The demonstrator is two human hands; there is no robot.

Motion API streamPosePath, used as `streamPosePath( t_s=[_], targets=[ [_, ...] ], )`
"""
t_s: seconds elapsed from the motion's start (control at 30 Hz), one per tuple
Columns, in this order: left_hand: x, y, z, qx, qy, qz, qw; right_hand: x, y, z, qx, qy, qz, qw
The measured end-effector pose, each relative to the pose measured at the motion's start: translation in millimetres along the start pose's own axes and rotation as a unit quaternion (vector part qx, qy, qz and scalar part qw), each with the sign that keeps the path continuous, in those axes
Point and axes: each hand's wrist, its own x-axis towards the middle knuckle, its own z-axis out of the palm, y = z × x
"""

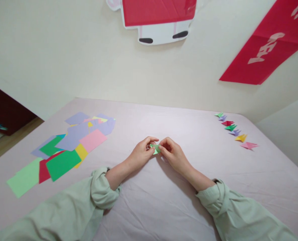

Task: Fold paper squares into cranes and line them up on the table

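Note:
My left hand [142,154] and my right hand [172,154] meet at the middle of the pale pink cloth [149,207]. Both pinch a small folded light green paper piece [155,149] between their fingertips, just above the cloth. My forearms in rolled pale green sleeves reach in from the lower corners.
A loose spread of coloured paper squares [63,147] in green, purple, pink, yellow and red lies at the left. Several small folded paper figures [235,131] stand in a row at the far right. Behind is a cream wall with a red banner [267,47] and a red and white poster [159,20].

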Motion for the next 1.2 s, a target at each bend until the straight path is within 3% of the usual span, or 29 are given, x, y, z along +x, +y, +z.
streamPosePath(
  t_s=[0.3,0.53,0.7,0.87,1.03,1.2],
  targets=[
    [3.1,5.3,0.6,-0.1,0.03,-0.059,0.993,2.6,4.6,-1.8,0.039,0.031,-0.013,0.999],
    [3.1,2.4,0.3,-0.093,0.052,-0.076,0.991,-3.7,-6.1,-0.2,-0.085,0.063,-0.076,0.992],
    [4.1,0.9,0.5,-0.088,0.068,-0.074,0.991,-3.8,-9.3,-0.1,-0.117,0.032,-0.109,0.987],
    [2.7,3.0,1.2,-0.093,0.065,-0.067,0.991,-5.1,-8.5,3.1,-0.126,0.001,-0.09,0.988],
    [0.0,2.3,2.0,-0.055,0.042,-0.025,0.997,-5.0,-7.5,3.3,-0.14,0.028,-0.071,0.987],
    [1.5,-1.3,0.8,-0.039,0.08,-0.035,0.995,-0.5,-1.7,-1.5,-0.061,0.064,-0.02,0.996]
  ],
)
